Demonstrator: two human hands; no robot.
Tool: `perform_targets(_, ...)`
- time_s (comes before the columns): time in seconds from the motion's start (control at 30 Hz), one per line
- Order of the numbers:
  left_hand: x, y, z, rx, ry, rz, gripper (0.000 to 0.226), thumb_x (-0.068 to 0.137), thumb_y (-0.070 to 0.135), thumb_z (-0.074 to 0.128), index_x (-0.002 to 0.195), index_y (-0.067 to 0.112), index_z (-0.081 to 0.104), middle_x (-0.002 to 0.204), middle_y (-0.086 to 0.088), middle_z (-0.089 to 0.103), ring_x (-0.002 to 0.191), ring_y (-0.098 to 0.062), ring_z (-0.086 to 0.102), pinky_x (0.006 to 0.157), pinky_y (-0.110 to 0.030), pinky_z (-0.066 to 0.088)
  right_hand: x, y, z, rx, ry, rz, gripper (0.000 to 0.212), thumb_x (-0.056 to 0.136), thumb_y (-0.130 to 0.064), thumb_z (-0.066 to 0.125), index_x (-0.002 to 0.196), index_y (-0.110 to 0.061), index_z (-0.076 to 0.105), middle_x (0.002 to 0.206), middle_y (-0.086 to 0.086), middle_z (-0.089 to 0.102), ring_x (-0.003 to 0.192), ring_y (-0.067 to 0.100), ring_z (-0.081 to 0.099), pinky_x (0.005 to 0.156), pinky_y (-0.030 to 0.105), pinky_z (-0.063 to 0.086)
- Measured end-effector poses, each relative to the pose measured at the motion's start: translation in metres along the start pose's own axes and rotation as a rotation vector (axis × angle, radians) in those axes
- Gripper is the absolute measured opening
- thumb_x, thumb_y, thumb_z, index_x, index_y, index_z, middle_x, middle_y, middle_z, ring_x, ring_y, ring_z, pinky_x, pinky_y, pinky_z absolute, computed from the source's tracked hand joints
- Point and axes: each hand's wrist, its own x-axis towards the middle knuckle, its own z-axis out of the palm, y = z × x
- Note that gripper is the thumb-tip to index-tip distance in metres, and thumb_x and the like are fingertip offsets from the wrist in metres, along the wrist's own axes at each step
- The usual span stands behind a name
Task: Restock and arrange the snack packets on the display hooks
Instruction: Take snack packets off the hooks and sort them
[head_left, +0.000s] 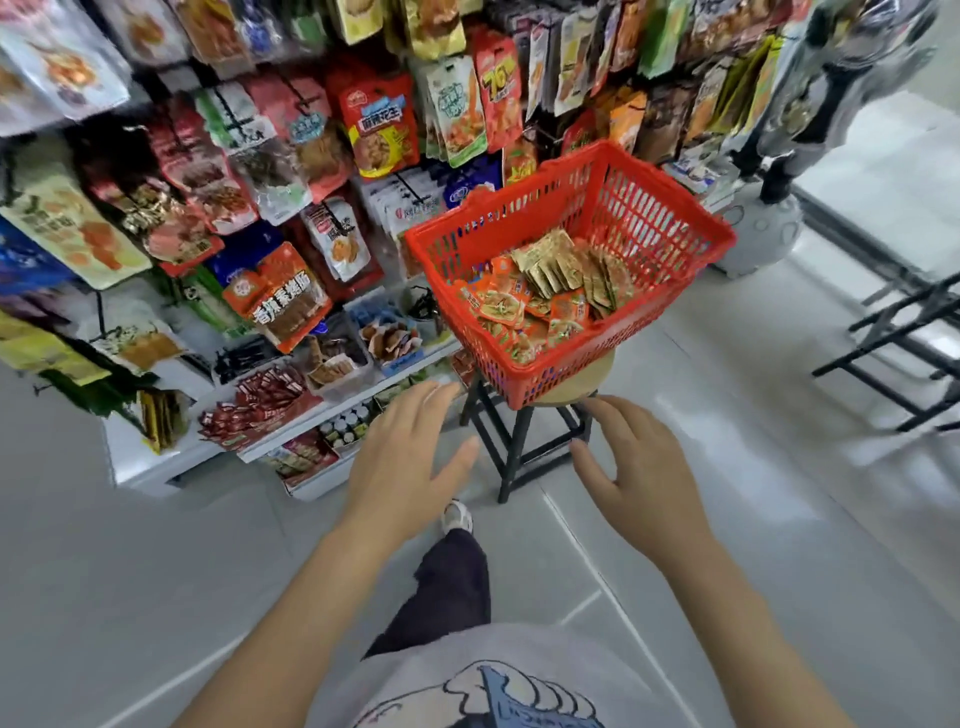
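A red plastic basket (519, 384) stands on a round wooden stool (576, 382) in front of me. Inside it lie several small orange snack packets (511, 306) and gold ones (561, 265). Snack packets (379, 124) hang in rows on the display hooks to the left and behind the basket. My left hand (405, 462) is stretched out below the basket's left corner, fingers straight and spread, holding nothing. My right hand (634, 473) hovers below the basket's near edge with relaxed fingers, also holding nothing. Neither hand touches the basket.
Low white shelves (306, 426) under the hooks hold trays of small red sachets and boxed snacks. Black metal stool legs (904, 332) stand at the right. A person in dark trousers (810, 130) stands at the far right. The floor is grey tile.
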Motion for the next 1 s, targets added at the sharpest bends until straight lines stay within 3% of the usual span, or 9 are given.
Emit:
perform_targets(0.2, 0.122, -0.042, 0.011, -0.039, -0.022, 0.003, 0.076, 0.095, 0.064, 0.026, 0.157, 0.021, 0.033, 0.166, -0.001, 0.025, 0.153, -0.023, 0.023, 0.122, -0.049, 0.027, 0.116, 0.026, 0.026, -0.019, -0.014, -0.011, 0.053, 0.097, -0.045, 0.046, 0.133, -0.009, 0.061, 0.13, 0.009, 0.063, 0.12, 0.029, 0.057, 0.099, 0.043, 0.046)
perform_targets(0.37, 0.235, -0.068, 0.002, -0.044, -0.041, 0.071, 0.083, 0.093, 0.07, 0.024, 0.161, 0.022, 0.025, 0.17, 0.002, 0.01, 0.157, -0.017, 0.003, 0.126, -0.048, 0.009, 0.199, 0.043, 0.035, -0.055, 0.027, 0.004, 0.049, 0.095, -0.04, 0.049, 0.126, -0.005, 0.064, 0.12, 0.011, 0.066, 0.109, 0.027, 0.059, 0.093, 0.033, 0.041)
perform_targets(0.5, 0.319, -0.074, 0.006, 0.065, -0.147, 0.127, 0.098, 0.084, 0.081, 0.016, 0.163, 0.024, 0.01, 0.171, 0.003, -0.004, 0.156, -0.016, -0.011, 0.125, -0.041, -0.008, 0.252, 0.065, 0.047, -0.077, 0.012, 0.074, 0.044, 0.091, -0.031, 0.062, 0.125, -0.003, 0.063, 0.114, 0.014, 0.067, 0.102, 0.033, 0.063, 0.085, 0.041, 0.051)
perform_targets(0.57, 0.348, -0.074, 0.015, 0.147, -0.177, 0.111, 0.104, 0.082, 0.088, 0.014, 0.163, 0.025, 0.0, 0.17, 0.002, -0.015, 0.155, -0.018, -0.018, 0.124, -0.043, -0.011, 0.279, 0.077, 0.053, -0.04, -0.068, 0.091, 0.047, 0.092, -0.031, 0.063, 0.13, -0.004, 0.059, 0.12, 0.014, 0.066, 0.106, 0.035, 0.063, 0.089, 0.045, 0.051)
perform_targets(0.63, 0.368, -0.075, 0.025, 0.194, -0.193, 0.051, 0.11, 0.077, 0.091, 0.014, 0.163, 0.024, -0.008, 0.168, -0.002, -0.022, 0.154, -0.021, -0.022, 0.125, -0.045, -0.013, 0.307, 0.091, 0.064, 0.009, -0.158, 0.151, 0.053, 0.097, -0.038, 0.061, 0.139, -0.007, 0.053, 0.135, 0.014, 0.059, 0.121, 0.035, 0.057, 0.103, 0.047, 0.043)
perform_targets(0.73, 0.382, -0.075, 0.037, 0.22, -0.191, -0.045, 0.122, 0.069, 0.096, 0.009, 0.162, 0.018, -0.01, 0.169, -0.007, -0.017, 0.157, -0.025, -0.013, 0.126, -0.049, -0.006, 0.351, 0.111, 0.087, 0.086, -0.254, 0.392, 0.07, 0.099, -0.047, 0.057, 0.153, -0.008, 0.035, 0.155, 0.018, 0.038, 0.139, 0.033, 0.04, 0.114, 0.043, 0.032)
perform_targets(0.83, 0.388, -0.076, 0.046, 0.269, -0.179, -0.096, 0.127, 0.066, 0.1, -0.003, 0.161, 0.015, -0.009, 0.171, -0.008, 0.0, 0.156, -0.031, 0.008, 0.125, -0.052, 0.006, 0.385, 0.133, 0.121, 0.155, -0.256, 0.618, 0.079, 0.099, -0.05, 0.054, 0.155, -0.003, 0.025, 0.155, 0.024, 0.032, 0.144, 0.038, 0.032, 0.115, 0.045, 0.029)
perform_targets(0.93, 0.393, -0.076, 0.051, 0.289, -0.158, -0.134, 0.127, 0.067, 0.101, 0.002, 0.161, 0.015, -0.004, 0.167, -0.012, 0.021, 0.149, -0.035, 0.026, 0.12, -0.055, 0.02, 0.398, 0.141, 0.156, 0.098, -0.402, 0.643, 0.078, 0.1, -0.059, 0.041, 0.156, -0.006, 0.026, 0.155, 0.025, 0.035, 0.143, 0.042, 0.034, 0.115, 0.052, 0.03)
perform_targets(1.0, 0.396, -0.074, 0.055, 0.317, -0.137, -0.139, 0.125, 0.07, 0.1, 0.009, 0.161, 0.015, 0.002, 0.162, -0.015, 0.032, 0.143, -0.038, 0.034, 0.115, -0.057, 0.027, 0.398, 0.144, 0.168, 0.03, -0.406, 0.561, 0.069, 0.102, -0.056, 0.038, 0.152, -0.009, 0.037, 0.153, 0.023, 0.04, 0.141, 0.041, 0.035, 0.115, 0.049, 0.029)
